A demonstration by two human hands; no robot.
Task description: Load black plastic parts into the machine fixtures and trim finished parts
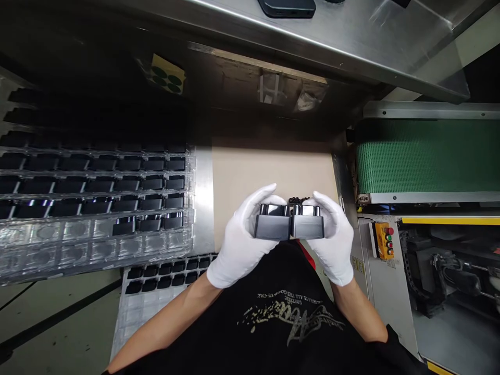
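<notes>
My left hand (240,242), in a white glove, is closed around a glossy black box-shaped plastic part (272,227). A second part of the same look (308,227) sits in my gloved right hand (335,239), fingers wrapped round its outer side. Both pieces are held side by side in front of my body, narrower ends facing away from me, with hardly a gap between them. Small dark knobbly bits (296,200) show just behind the two parts; whether they are attached I cannot tell. Under and beyond my hands lies a tan sheet (269,164) on the metal bench.
Clear plastic trays (94,250) with rows of black parts are at left; another tray (136,307) lies lower. A metal shelf (351,47) overhangs the back. At right are a green conveyor belt (425,156) and a yellow button box (384,240).
</notes>
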